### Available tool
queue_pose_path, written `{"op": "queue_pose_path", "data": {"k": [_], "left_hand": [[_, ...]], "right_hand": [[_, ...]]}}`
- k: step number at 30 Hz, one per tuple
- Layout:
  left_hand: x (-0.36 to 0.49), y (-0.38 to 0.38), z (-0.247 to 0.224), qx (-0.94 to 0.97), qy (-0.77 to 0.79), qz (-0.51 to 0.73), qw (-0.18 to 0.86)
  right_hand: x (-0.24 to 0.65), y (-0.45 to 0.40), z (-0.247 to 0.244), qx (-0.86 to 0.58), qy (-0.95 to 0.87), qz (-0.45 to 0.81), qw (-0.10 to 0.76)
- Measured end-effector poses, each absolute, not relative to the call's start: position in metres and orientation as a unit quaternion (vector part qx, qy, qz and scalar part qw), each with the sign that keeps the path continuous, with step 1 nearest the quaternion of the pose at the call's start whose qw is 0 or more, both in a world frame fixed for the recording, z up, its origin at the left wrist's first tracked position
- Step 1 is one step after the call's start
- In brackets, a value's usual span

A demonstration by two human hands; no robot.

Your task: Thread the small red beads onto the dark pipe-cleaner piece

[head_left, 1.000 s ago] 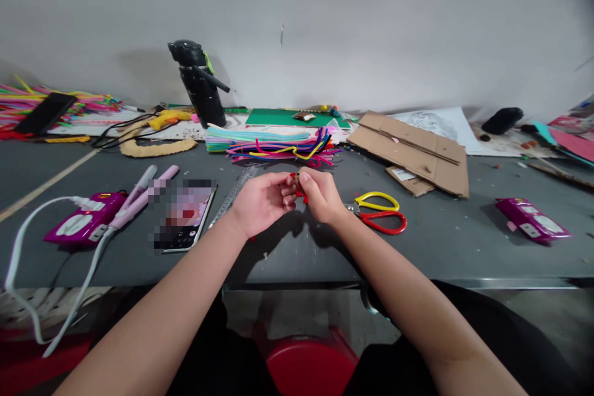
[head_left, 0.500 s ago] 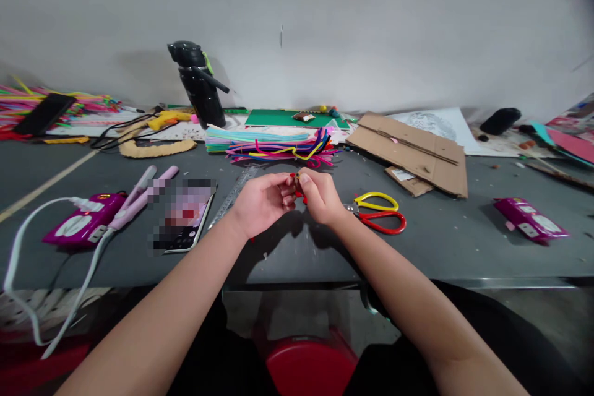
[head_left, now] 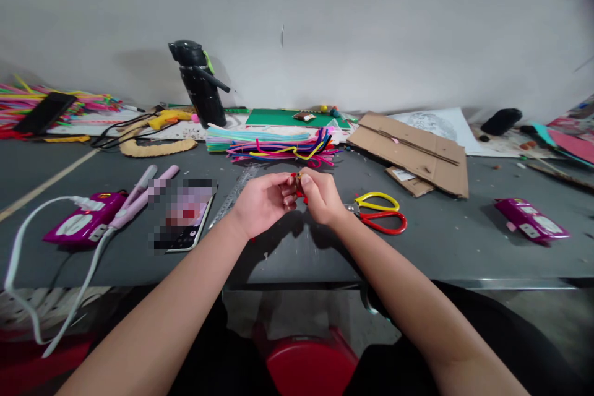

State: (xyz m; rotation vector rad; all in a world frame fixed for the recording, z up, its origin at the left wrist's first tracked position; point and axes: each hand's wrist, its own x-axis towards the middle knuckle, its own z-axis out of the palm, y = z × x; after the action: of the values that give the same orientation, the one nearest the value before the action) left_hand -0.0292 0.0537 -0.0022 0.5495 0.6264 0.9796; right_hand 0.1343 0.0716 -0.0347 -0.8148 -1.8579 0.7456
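Over the middle of the table, my left hand point(head_left: 260, 203) and my right hand point(head_left: 321, 198) meet at the fingertips around a small red and gold-brown piece point(head_left: 298, 179). Fingers cover most of it, so its kind cannot be made out. Both hands are closed in a pinch, the right thumb pressing on the piece from its side. Red also shows between and below the fingers. Just right of my right hand lie scissors point(head_left: 378, 213) with one yellow and one red handle, their blades partly hidden behind the hand. A clear ruler point(head_left: 232, 198) lies left of my left hand.
A bundle of coloured pipe cleaners point(head_left: 283, 145) lies beyond my hands. To the left are a phone point(head_left: 190, 216), a pink hair straightener point(head_left: 142, 198) and a purple power strip point(head_left: 88, 219). A black bottle point(head_left: 199, 86) stands behind; cardboard point(head_left: 413, 151) lies back right.
Both hands stay in nearly the same place. The small piece has turned slightly between the fingertips, with a little more of its gold-brown part showing.
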Motion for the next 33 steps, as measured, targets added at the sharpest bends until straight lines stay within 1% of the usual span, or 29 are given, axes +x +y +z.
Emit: {"op": "queue_pose_path", "data": {"k": [12,23,33], "left_hand": [[-0.0288,0.0536,-0.0035,0.254,0.293,0.459,0.800],[-0.0281,0.0524,-0.0034,0.260,0.296,0.455,0.799],[-0.0274,0.0518,-0.0021,0.251,0.291,0.458,0.802]], "right_hand": [[0.1325,0.0723,-0.0353,-0.324,-0.744,0.316,0.491],[0.1375,0.0726,-0.0360,-0.324,-0.760,0.317,0.466],[0.1362,0.0717,-0.0353,-0.323,-0.760,0.300,0.478]]}}
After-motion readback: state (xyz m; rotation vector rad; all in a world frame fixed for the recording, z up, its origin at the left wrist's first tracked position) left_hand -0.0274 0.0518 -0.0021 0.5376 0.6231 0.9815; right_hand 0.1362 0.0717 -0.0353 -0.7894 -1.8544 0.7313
